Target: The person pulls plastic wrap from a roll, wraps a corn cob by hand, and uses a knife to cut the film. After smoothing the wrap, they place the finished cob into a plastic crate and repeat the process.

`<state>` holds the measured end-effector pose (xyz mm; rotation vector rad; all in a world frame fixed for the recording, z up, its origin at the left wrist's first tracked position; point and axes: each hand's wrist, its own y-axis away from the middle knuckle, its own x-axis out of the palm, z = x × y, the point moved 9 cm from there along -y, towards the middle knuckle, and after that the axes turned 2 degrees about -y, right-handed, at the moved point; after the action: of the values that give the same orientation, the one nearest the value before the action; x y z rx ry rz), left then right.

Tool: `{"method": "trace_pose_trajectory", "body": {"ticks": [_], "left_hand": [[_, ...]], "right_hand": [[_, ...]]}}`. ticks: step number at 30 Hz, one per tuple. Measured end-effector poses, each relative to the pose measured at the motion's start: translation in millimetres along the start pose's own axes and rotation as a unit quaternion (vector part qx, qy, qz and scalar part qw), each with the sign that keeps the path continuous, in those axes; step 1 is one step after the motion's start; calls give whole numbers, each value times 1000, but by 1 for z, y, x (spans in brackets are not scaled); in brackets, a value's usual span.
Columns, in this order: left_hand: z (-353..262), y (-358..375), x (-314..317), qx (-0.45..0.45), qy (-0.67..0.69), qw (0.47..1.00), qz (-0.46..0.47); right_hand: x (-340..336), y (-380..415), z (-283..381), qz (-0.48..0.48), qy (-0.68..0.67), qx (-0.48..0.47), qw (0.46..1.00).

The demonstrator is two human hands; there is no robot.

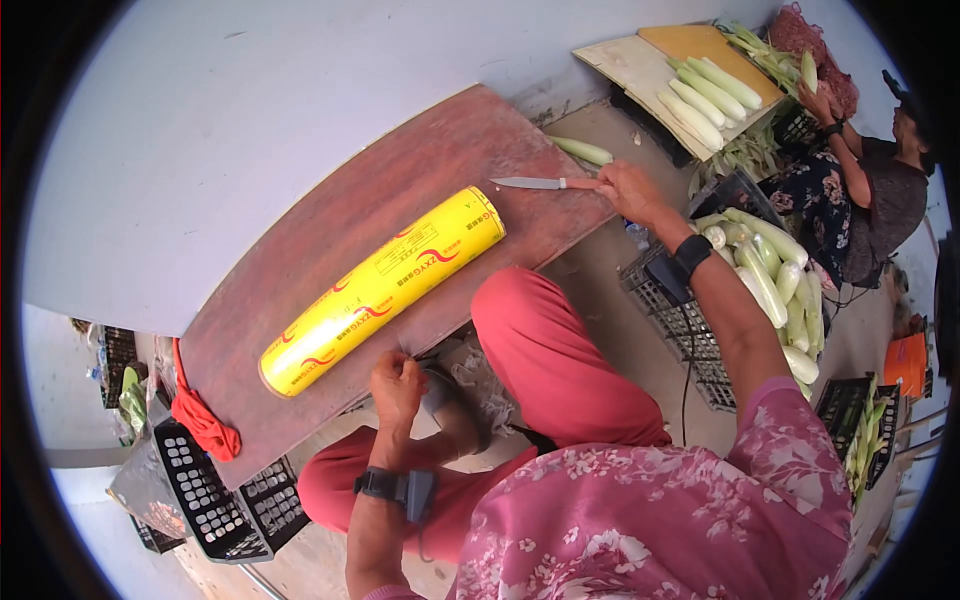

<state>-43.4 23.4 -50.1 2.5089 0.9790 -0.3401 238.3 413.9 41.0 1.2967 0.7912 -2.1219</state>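
My right hand grips the reddish-brown handle of a knife at the right end of a dark red table. The blade lies low over the tabletop and points left. A large yellow roll of plastic wrap with red printing lies diagonally across the table, left of the knife. At the table's near edge, just below the roll, my left hand is closed with its fingers curled. Whether anything is between those fingers is hidden.
Peeled corn cobs lie on a board at the back right. A black crate full of corn stands by my right arm. Another person sits beyond it, handling corn. Black baskets and a red cloth are left.
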Motion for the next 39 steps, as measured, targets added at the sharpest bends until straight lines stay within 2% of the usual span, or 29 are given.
{"method": "trace_pose_trajectory", "body": {"ticks": [4, 7, 10, 13, 16, 20, 23, 27, 31, 37, 39], "left_hand": [[4, -1, -1, 8, 12, 1000, -4], [-1, 1, 0, 5, -5, 1000, 2], [-4, 2, 1, 2, -8, 1000, 5], [-4, 2, 0, 7, -16, 1000, 6], [-10, 6, 1, 7, -29, 1000, 4], [-5, 6, 1, 22, -19, 1000, -12], [1, 3, 1, 45, -30, 998, -30], [-8, 7, -1, 12, -49, 998, -25], [-7, 6, -1, 22, -61, 997, -36], [5, 5, 4, 30, -62, 997, -41], [4, 7, 4, 20, -58, 998, -33]], "right_hand": [[31, -12, 34, 52, -10, 26, 998], [21, -12, 74, -33, 85, -14, 996], [-2, -5, 143, -114, -14, -134, 984], [-5, 7, 226, -102, -45, -288, 951], [24, 7, 271, -47, -26, -376, 925], [57, -11, 283, 65, 59, -354, 931], [64, -26, 278, 60, 59, -349, 934], [61, -38, 274, 64, 1, -327, 943], [60, -32, 279, 20, 29, -357, 933], [65, -34, 282, -2, 73, -369, 927], [65, -38, 282, 18, 75, -365, 928]]}}
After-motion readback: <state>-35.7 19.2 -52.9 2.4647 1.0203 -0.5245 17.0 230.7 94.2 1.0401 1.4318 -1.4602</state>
